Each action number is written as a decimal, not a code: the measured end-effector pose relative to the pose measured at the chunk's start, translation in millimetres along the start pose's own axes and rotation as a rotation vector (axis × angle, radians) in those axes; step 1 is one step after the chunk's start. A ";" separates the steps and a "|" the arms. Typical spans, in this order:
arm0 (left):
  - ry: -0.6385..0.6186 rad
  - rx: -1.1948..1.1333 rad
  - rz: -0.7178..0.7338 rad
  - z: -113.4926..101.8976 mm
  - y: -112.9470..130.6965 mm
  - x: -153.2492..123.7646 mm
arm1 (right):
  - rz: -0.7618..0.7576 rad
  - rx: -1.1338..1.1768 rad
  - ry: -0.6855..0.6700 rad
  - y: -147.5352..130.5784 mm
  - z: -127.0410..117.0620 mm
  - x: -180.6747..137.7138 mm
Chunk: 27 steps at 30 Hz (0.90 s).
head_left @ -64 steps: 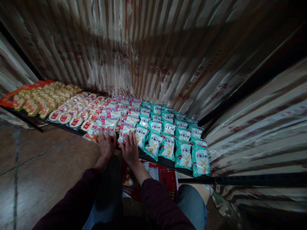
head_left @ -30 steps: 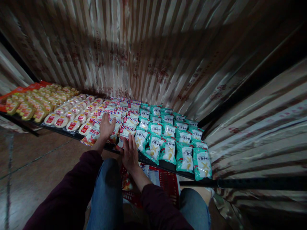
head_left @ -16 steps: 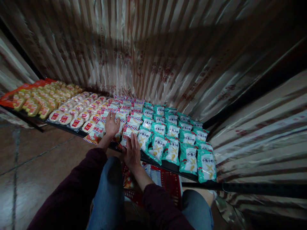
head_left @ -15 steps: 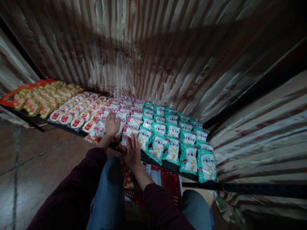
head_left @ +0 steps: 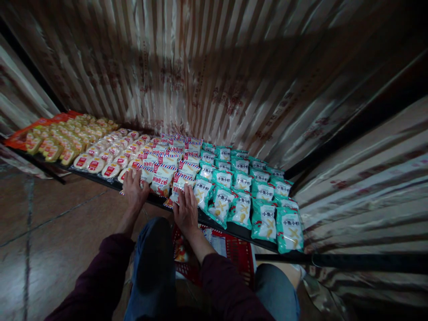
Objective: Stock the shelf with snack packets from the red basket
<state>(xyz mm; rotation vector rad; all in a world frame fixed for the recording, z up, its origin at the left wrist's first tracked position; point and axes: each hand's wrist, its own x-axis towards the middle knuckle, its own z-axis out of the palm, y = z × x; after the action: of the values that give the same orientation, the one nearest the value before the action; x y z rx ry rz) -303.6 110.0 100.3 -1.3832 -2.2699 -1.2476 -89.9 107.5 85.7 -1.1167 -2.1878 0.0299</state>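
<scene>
Both hands lie flat, fingers spread, on red-striped snack packs [head_left: 162, 178] at shelf [head_left: 234, 229] front edge: left hand [head_left: 133, 188] on end pack, right hand [head_left: 186, 209] beside teal packs [head_left: 264, 214]. Red basket [head_left: 230, 249] below holds packs, prob. same sort.

Snack packets [head_left: 187, 171] on shelf [head_left: 234, 229]

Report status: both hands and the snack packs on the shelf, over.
Left hand flat on front-row red-and-blue striped packs. Right hand flat on the next stack, beside teal packs. Nothing gripped. No obstruction seen.
</scene>
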 end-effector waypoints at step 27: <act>0.001 -0.083 0.055 16.8 -15.9 11.9 | -0.020 -0.020 -0.009 1.5 0.8 1.4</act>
<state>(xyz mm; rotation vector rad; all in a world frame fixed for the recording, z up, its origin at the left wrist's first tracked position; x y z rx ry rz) -318.9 126.8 87.6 -1.4618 -2.1867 -1.3391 -89.9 109.7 85.4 -1.1078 -2.2115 0.0037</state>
